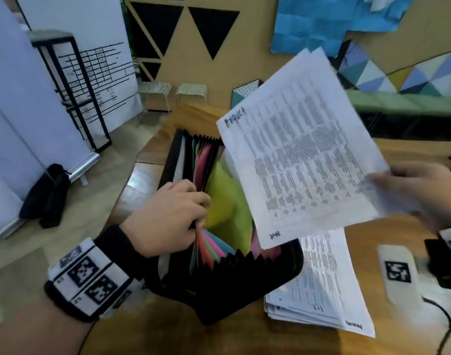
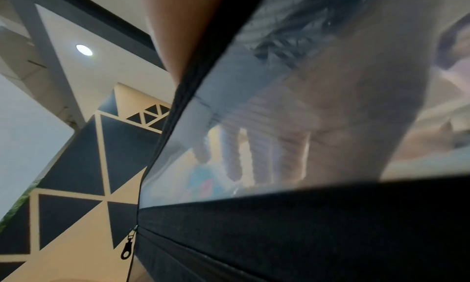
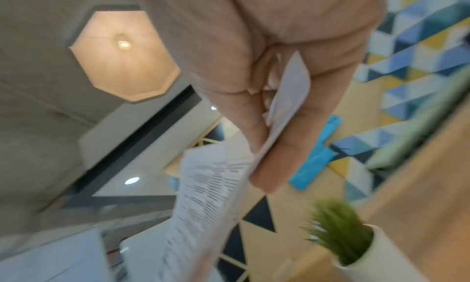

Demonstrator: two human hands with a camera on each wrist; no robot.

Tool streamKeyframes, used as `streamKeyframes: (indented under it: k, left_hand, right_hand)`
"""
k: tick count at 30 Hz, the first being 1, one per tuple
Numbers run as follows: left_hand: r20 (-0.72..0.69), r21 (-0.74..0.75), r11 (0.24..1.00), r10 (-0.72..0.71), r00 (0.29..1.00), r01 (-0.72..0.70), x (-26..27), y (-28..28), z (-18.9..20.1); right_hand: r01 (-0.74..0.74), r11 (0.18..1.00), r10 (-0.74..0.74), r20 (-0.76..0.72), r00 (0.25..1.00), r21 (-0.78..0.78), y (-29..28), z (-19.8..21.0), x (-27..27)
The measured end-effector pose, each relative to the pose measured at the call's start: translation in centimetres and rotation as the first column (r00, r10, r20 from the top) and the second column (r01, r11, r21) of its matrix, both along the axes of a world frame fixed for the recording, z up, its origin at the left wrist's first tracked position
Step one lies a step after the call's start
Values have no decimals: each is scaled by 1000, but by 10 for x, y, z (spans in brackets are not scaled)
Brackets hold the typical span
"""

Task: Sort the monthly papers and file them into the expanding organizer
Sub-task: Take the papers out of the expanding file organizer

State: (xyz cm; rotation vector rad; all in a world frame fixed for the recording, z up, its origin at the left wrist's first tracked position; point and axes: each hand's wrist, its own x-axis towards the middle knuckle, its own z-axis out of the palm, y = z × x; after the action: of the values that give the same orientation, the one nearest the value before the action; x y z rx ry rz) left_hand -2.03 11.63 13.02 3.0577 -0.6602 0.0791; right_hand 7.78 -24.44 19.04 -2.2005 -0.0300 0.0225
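Note:
A black expanding organizer (image 1: 244,285) stands open on the wooden table, with pink, green and blue dividers (image 1: 219,201) fanned apart. My left hand (image 1: 168,216) reaches into it, fingers curled over the left dividers and holding a pocket apart. In the left wrist view the organizer's clear side panel (image 2: 279,105) fills the frame, and my fingers (image 2: 262,151) show blurred through it. My right hand (image 1: 418,190) pinches printed white sheets (image 1: 301,155) by their right edge, held tilted in the air above the organizer's right side. The right wrist view shows thumb and fingers (image 3: 269,165) clamped on those sheets (image 3: 203,206).
A stack of printed papers (image 1: 321,290) lies on the table right of the organizer. A white marker tag (image 1: 398,272) and a black cable (image 1: 444,321) lie at the right. A potted green plant (image 3: 340,236) stands near my right hand. A black rack (image 1: 73,90) stands far left.

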Motion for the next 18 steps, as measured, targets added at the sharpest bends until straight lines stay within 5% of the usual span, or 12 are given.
streamKeyframes:
  k: [3,10,14,18]
  left_hand:
    - [31,128,990,-72,997,67,4,-11,5]
    - [-117,242,966,-61,991,89,13,-25,10]
    - [-126,352,933,-27,992,71,11,-30,13]
    - [-117,338,939,-16,993,55,8,-27,14]
  right_hand:
    - [128,984,-102,-192,976,126,-54,-59,16]
    - [274,927,-357,-380,853,-256,-93,-201,5]
    - [221,917,-366,-476,800,-333,-92,-241,-12]
    - [43,845,-318,-437,841,-533,-74,-227,-17]
